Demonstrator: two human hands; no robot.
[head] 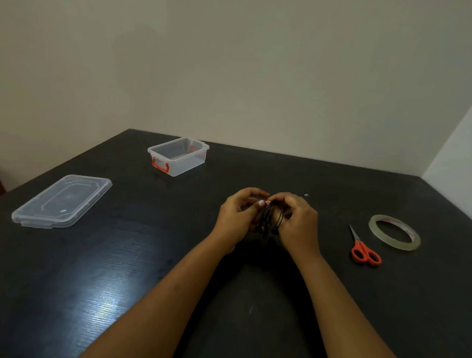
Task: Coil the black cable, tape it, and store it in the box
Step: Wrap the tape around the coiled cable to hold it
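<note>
The black cable [269,218] is bunched into a small coil between my two hands above the middle of the dark table. My left hand [238,217] grips the coil from the left, and my right hand [298,222] pinches it from the right near the top. Fingers hide most of the coil. A clear plastic box [178,156] with red latches stands open at the back left, with nothing visible inside. A roll of clear tape [394,232] lies flat at the right, well apart from my hands.
The box's clear lid [62,201] lies flat at the far left. Orange-handled scissors [363,248] rest shut just left of the tape roll. The dark table [116,282] meets a wall behind and at the right.
</note>
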